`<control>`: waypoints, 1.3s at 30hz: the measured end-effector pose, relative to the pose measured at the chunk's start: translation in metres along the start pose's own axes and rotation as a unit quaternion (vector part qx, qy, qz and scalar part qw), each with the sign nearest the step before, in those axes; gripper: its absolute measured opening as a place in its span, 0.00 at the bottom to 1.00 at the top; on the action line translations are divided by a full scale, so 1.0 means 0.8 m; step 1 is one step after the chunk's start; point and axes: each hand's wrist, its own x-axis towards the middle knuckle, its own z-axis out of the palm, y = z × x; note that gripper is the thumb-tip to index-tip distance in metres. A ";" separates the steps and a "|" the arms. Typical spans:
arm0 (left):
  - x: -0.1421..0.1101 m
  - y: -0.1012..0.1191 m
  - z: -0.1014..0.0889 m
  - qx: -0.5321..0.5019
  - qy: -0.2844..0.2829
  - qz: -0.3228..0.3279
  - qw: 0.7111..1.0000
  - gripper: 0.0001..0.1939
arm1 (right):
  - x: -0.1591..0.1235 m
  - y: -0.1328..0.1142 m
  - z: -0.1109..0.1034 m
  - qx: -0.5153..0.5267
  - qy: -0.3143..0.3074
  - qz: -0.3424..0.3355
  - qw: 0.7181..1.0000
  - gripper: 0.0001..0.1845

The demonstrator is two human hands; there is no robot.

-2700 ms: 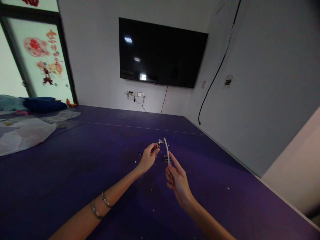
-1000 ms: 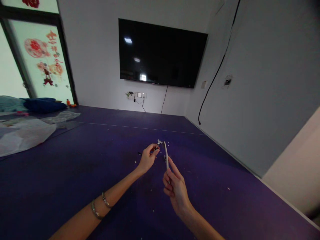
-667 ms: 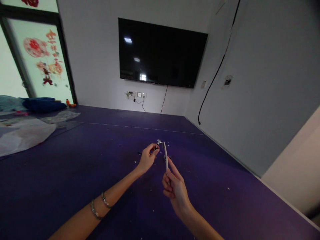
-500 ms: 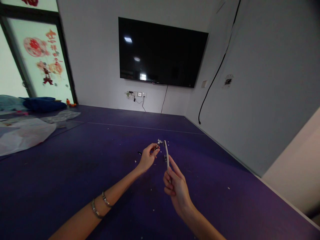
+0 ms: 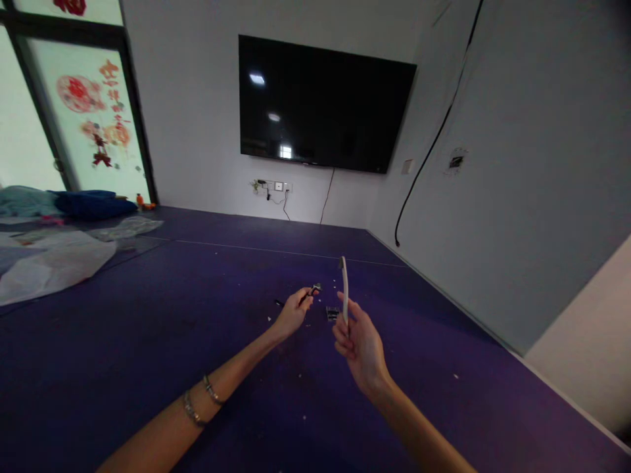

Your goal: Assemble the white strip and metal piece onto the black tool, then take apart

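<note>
My left hand point(image 5: 294, 312) pinches a small dark and metal connector piece point(image 5: 314, 289) between thumb and fingers, held low over the purple floor point(image 5: 148, 341). My right hand point(image 5: 361, 348) is closed round the lower end of a short white cable point(image 5: 344, 289) that stands upright, its tip level with the far floor seam. The cable tip and the connector piece are apart, the cable higher and to the right. A small dark part point(image 5: 332, 314) lies on the floor between the hands.
White scraps dot the purple floor. A large black TV point(image 5: 323, 105) hangs on the far wall above a wall socket point(image 5: 274, 186) with wires. A black cord point(image 5: 428, 151) runs down the right wall. Plastic sheets point(image 5: 54, 263) and blue bundles point(image 5: 89, 202) lie at far left by the glass door.
My right hand has lifted the white cable up and to the right, away from the connector piece it was held against. My left hand dropped slightly. The head camera shifted a little.
</note>
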 end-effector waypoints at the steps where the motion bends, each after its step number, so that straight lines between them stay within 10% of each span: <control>1: 0.000 -0.002 -0.001 0.004 -0.005 0.001 1.000 0.13 | 0.012 -0.010 -0.004 0.007 -0.017 -0.002 1.000 0.18; 10: -0.008 0.005 -0.007 0.010 -0.062 0.030 0.998 0.08 | 0.103 -0.042 -0.067 -0.200 -0.026 -0.078 0.976 0.27; 17: -0.004 0.015 -0.015 0.055 -0.114 0.086 0.988 0.08 | 0.118 -0.063 -0.118 -0.572 -0.014 -0.129 0.810 0.28; 23: -0.004 0.012 -0.026 0.134 -0.127 0.108 0.977 0.10 | 0.118 -0.066 -0.132 -0.685 -0.007 -0.182 0.705 0.28; 39: -0.005 0.009 -0.028 0.216 -0.122 0.128 0.960 0.09 | 0.114 -0.053 -0.126 -0.693 -0.008 -0.264 0.671 0.26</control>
